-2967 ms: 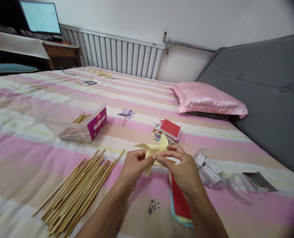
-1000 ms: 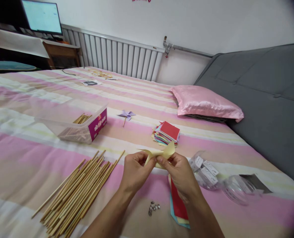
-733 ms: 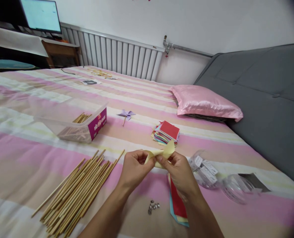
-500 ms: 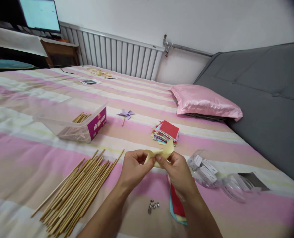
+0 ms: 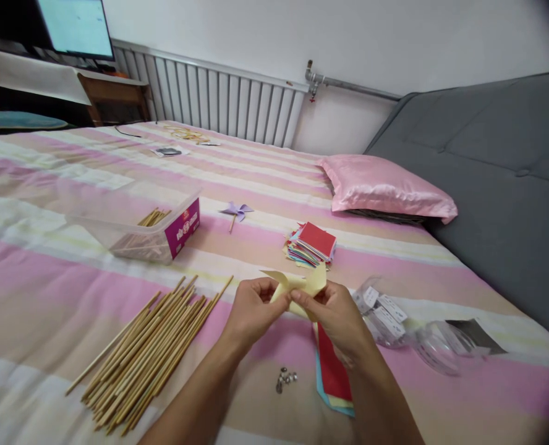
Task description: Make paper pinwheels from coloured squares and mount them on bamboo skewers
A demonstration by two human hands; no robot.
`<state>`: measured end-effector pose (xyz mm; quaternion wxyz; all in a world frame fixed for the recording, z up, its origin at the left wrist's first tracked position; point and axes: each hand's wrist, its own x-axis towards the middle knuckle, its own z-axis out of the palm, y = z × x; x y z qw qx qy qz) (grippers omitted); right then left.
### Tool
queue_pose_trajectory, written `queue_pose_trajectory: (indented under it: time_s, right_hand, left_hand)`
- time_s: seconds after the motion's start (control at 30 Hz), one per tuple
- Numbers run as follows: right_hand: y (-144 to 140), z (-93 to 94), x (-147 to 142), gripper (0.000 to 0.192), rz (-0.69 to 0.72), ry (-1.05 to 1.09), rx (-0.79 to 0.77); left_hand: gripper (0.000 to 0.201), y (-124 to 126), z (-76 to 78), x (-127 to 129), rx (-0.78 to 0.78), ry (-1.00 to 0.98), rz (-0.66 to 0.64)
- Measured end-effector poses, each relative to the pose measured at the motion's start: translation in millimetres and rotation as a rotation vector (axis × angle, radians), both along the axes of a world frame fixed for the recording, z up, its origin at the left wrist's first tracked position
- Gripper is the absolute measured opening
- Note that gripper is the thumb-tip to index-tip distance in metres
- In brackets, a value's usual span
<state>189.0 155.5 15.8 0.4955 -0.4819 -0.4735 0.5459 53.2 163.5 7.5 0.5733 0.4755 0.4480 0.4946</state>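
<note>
Over bedding, hands pinch yellow paper, labels illegible.

There are two hands, one yellow pinwheel, one purple pinwheel, one plastic tub, one pillow.

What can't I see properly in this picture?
In the head view:
Yellow paper pinwheel: middle hidden by left hand and right hand.
Red paper: right side hidden by right forearm.
Monitor: top cut off by upper edge.
Metal pieces: exact shapes too small.
White labels: print too small.
</note>
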Motion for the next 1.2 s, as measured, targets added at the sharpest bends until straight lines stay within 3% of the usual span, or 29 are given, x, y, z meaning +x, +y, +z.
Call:
queue_pose_trajectory:
  time_s: [0.13,0.2,0.27,0.33,0.4,0.5,0.67,0.83,1.2]
  right_hand:
    - [0.4,0.6,3.1,0.032,-0.028,0.016,-0.017]
    - [0.2,2.0,4.3,0.033,-0.063,0.049,-0.014]
    - [-0.1,3.3,4.9,0.034,-0.095,0.08,-0.016]
    - [-0.3,4.1,5.0,0.035,-0.12,0.095,-0.027]
    - [-0.2,4.4,5.1,0.036,-0.135,0.104,-0.04]
    - [0.4,4.3,5.5,0.038,-0.152,0.131,-0.049]
    - [0.9,4.2,5.7,0.04,-0.161,0.132,-0.042]
    - [0.3,5.7,6.3,0.039,-0.147,0.162,-0.05]
    - [-0.3,8.6,6.9,0.036,-0.107,0.241,-0.066]
  left_hand:
    - [0.02,0.1,1.6,-7.2,0.094,0.104,-0.07]
    - [0.029,1.1,6.9,-18.9,0.105,0.246,-0.009]
    - [0.037,3.0,12.4,-34.5,0.102,0.539,0.177]
    - [0.038,5.8,15.3,-50.1,0.07,0.959,0.338]
    - [0.036,8.6,14.9,-62.1,0.015,1.288,0.326]
    - [0.03,11.7,11.7,-69.9,-0.08,1.538,0.213]
    - [0.026,12.8,11.7,-68.1,-0.233,1.599,0.111]
    - [0.025,11.1,14.0,-68.2,-0.189,1.567,0.115]
    - [0.032,16.7,14.1,-80.4,-0.223,1.467,0.287]
